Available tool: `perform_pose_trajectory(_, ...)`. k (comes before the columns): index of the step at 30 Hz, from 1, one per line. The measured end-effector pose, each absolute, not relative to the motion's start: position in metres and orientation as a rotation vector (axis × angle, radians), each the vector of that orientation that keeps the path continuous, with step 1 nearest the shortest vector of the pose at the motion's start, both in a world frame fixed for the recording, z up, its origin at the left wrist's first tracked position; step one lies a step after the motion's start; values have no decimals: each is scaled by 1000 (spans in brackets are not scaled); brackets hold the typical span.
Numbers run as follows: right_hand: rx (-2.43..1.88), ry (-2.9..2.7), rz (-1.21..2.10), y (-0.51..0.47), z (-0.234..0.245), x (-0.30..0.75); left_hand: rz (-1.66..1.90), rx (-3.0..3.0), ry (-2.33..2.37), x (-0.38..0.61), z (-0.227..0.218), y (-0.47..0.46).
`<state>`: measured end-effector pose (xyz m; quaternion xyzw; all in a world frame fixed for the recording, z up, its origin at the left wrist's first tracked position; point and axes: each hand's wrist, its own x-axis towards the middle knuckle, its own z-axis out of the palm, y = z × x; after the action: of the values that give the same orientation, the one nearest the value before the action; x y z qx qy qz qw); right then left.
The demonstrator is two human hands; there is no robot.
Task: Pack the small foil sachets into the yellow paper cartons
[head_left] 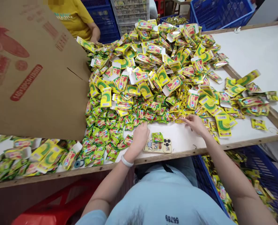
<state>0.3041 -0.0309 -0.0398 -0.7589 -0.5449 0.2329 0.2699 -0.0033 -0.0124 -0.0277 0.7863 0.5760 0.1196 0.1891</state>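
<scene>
My left hand (140,136), wearing a white wristband (127,161), is at the front edge of a pile of small green candy packets (106,132). Its fingers are curled together, and their tips are partly hidden, so what they hold cannot be made out. To the right, my right hand (196,123) pinches with thumb and forefinger at a small yellow candy packet (181,119) on the edge of the yellow packets. Between my hands lies a phone in a patterned case (156,147), with one green packet (157,137) on its top edge.
A large heap of yellow-green candy boxes (163,75) rises behind the packets. A big cardboard carton (47,103) blocks the left side. Blue crates (220,15) stand behind, and another crate (262,167) is below right. A person in a yellow shirt (75,18) sits across.
</scene>
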Motion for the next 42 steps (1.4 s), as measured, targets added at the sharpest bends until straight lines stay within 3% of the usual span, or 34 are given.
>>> perform_pose_trajectory(5, -1833, -1144, 488, -43, -32, 272, 807, 1438, 1295, -11, -35, -22)
perform_pose_trajectory(10, -1282, -769, 1099, -74, -4, 198, 1001, 886, 957, 33, -33, -50)
perform_pose_trajectory(14, -1294, -772, 1186, -76, -7, 171, 1013, 742, 846, 48, -20, -57)
perform_pose_trajectory(19, -1366, -902, 1018, -74, -20, 187, 1022, 882, 909, 48, -20, -55)
perform_pose_trajectory(23, -1227, -927, 1234, -72, -25, 204, 900, 1139, 859, 49, -24, -44)
perform_pose_trajectory(26, -1236, -857, 1120, -74, -28, 219, 795, 1572, 946, 47, -16, -5)
perform_pose_trajectory(30, -1290, -765, 970, -82, -30, 233, 1001, 1954, 1683, 53, 4, 87)
perform_pose_trajectory(34, -1256, -760, 1085, -89, -29, 227, 762, 1911, 2168, 69, 6, 153)
perform_pose_trajectory(38, -1208, -760, 1104, -94, -28, 229, 970, 1979, 1950, 67, -7, 153)
perform_pose_trajectory(42, -1182, -776, 1047, -91, -11, 244, 1246, 1629, 1424, 44, -11, 108)
